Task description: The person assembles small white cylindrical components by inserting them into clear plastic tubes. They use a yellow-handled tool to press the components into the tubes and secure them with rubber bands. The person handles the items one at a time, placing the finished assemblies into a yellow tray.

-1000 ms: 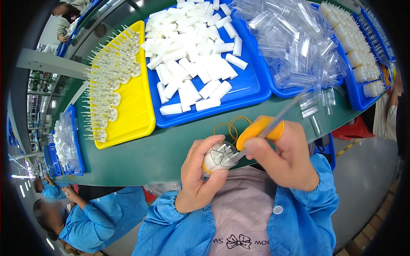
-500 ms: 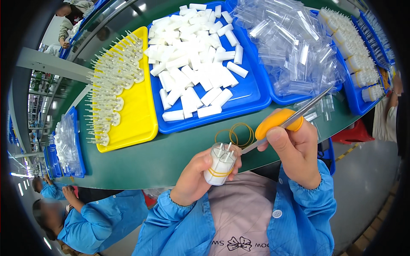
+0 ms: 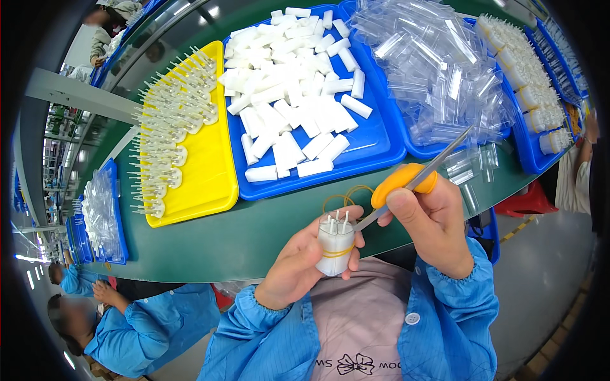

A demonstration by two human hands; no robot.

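Left hand [image 3: 298, 263] is wrapped around a small white plastic bundle cinched with a yellow rubber band [image 3: 335, 246], held just above the green counter [image 3: 254, 232] edge, while the right hand [image 3: 432, 222] grips orange-handled metal scissors [image 3: 406, 181] touching its top.

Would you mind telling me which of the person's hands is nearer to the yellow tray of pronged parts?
Left. The left hand sits just below and right of the yellow tray, gripping a banded white bundle. The right hand, holding orange-handled scissors, is farther right.
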